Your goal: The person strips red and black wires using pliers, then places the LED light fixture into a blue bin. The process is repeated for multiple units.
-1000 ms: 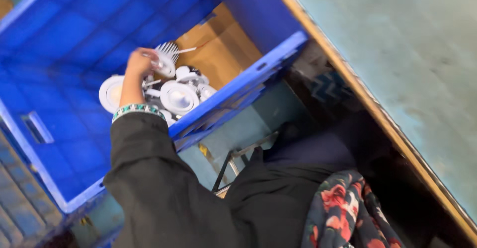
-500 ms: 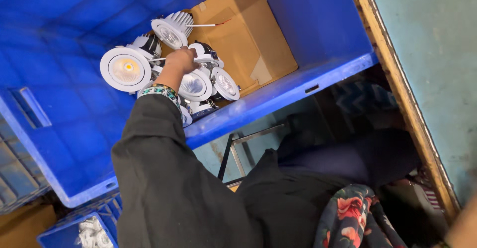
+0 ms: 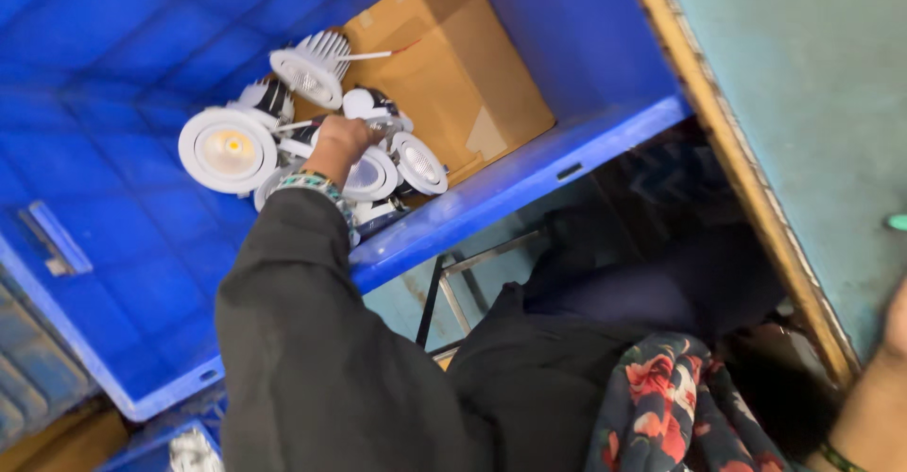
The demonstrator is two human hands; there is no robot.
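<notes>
A flat brown cardboard box (image 3: 453,75) lies in the far corner of the big blue plastic crate (image 3: 104,66), whose ribbed floor and near rim (image 3: 529,174) fill the upper left of the view. To the right runs a teal-painted desk (image 3: 803,85) with a worn wooden edge (image 3: 746,188), and below the crate stands a thin black metal frame (image 3: 444,288). At the bottom lies a dark cloth with red flowers (image 3: 661,406), and a second blue crate (image 3: 161,444) peeks in at the lower left corner.
</notes>
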